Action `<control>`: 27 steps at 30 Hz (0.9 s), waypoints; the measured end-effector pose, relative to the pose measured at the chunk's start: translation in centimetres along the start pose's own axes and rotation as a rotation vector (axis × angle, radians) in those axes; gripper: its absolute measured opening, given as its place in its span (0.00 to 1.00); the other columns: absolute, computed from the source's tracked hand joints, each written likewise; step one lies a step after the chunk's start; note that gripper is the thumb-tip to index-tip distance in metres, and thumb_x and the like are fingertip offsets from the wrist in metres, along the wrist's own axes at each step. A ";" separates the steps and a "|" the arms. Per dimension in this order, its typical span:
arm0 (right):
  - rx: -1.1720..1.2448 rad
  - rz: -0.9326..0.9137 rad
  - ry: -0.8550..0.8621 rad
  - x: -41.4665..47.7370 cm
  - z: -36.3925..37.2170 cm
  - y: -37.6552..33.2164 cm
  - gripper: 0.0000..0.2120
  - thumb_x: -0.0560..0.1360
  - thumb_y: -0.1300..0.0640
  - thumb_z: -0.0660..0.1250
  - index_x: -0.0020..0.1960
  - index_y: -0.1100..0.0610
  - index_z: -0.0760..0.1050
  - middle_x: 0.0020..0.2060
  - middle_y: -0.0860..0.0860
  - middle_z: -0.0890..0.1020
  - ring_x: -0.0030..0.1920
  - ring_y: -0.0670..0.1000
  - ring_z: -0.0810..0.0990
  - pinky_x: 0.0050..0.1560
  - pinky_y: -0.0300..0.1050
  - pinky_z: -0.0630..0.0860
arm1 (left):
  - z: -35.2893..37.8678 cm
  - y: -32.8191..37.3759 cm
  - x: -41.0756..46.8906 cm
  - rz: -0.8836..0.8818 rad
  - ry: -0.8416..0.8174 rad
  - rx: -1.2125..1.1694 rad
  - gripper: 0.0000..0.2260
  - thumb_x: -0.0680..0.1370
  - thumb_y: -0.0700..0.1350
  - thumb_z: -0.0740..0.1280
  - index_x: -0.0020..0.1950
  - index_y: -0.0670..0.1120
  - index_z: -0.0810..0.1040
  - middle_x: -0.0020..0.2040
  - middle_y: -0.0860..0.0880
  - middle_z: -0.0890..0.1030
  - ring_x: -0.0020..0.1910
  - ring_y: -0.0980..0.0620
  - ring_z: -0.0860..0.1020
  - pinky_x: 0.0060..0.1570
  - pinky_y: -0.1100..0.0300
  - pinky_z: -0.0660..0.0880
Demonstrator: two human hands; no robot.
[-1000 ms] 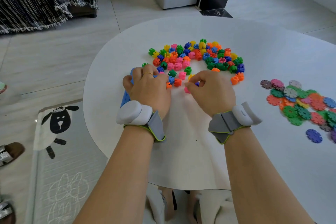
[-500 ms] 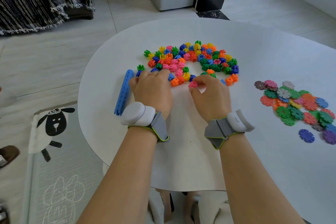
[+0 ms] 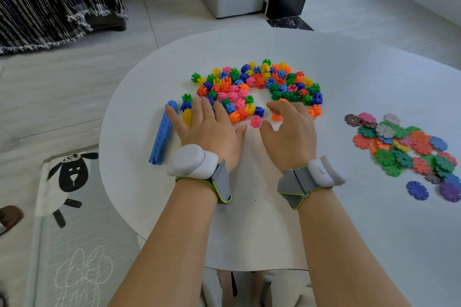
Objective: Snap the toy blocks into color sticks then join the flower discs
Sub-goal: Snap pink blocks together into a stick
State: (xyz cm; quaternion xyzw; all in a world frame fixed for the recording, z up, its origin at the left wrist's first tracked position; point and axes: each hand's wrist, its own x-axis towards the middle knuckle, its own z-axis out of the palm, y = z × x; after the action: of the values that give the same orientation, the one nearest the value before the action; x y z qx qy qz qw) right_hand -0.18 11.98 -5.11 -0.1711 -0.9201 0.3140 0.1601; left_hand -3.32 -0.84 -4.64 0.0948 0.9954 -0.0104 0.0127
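Left hand (image 3: 207,129) flattened, pink block (image 3: 255,121) released

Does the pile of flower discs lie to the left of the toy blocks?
No, the flower discs lie to the right of the toy blocks.

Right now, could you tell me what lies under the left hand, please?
Under the left hand a yellow stick shows between two fingers; the palm covers its remainder.

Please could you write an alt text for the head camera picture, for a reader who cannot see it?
A person's left hand and right hand, both open, are at the near edge of a pile of coloured toy blocks on a white table. A blue stick lies by the left hand; flower discs lie apart to the right.
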 end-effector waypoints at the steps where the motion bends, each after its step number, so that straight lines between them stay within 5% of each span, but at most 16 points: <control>1: 0.006 -0.001 0.004 0.1 0.0 0.1 0.17 0.73 0.57 0.65 0.62 0.52 0.75 0.57 0.51 0.76 0.57 0.55 0.73 0.52 0.44 0.69 | -0.1 0.4 -0.1 0.026 -0.017 -0.020 0.32 0.78 0.64 0.41 0.76 0.45 0.48 0.77 0.43 0.49 0.76 0.47 0.47 0.64 0.30 0.34; 5: 0.013 -0.001 0.032 0.2 0.1 0.3 0.14 0.74 0.60 0.64 0.59 0.54 0.78 0.57 0.52 0.76 0.57 0.56 0.73 0.52 0.43 0.69 | -0.4 1.8 0.0 0.050 -0.050 -0.099 0.30 0.79 0.61 0.43 0.77 0.47 0.46 0.78 0.44 0.45 0.76 0.48 0.47 0.65 0.32 0.34; 12: 0.039 -0.009 0.025 0.2 -0.1 0.4 0.13 0.75 0.60 0.64 0.58 0.55 0.78 0.56 0.52 0.75 0.55 0.55 0.74 0.50 0.42 0.67 | 0.4 0.0 1.3 -0.154 0.110 -0.108 0.30 0.78 0.64 0.48 0.76 0.51 0.50 0.77 0.43 0.50 0.74 0.40 0.54 0.65 0.29 0.38; 23: 0.061 -0.034 0.024 0.3 0.4 0.5 0.12 0.75 0.61 0.64 0.56 0.55 0.80 0.56 0.51 0.75 0.55 0.54 0.75 0.50 0.40 0.67 | 0.2 0.6 2.9 -0.113 0.110 -0.152 0.28 0.78 0.62 0.50 0.74 0.49 0.56 0.77 0.41 0.50 0.74 0.42 0.51 0.67 0.32 0.40; 27: 0.111 -0.043 0.169 0.6 0.6 0.2 0.10 0.73 0.60 0.65 0.52 0.56 0.81 0.52 0.53 0.78 0.55 0.58 0.75 0.51 0.41 0.66 | 0.2 0.2 3.8 -0.156 0.052 -0.152 0.31 0.77 0.65 0.46 0.74 0.47 0.56 0.76 0.37 0.49 0.74 0.35 0.50 0.69 0.35 0.40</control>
State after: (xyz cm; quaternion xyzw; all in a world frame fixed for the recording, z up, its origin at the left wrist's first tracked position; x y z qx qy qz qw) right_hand -0.88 12.03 -5.56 -0.1681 -0.8879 0.3452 0.2533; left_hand -7.06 0.05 -4.98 0.0159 0.9976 0.0667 -0.0071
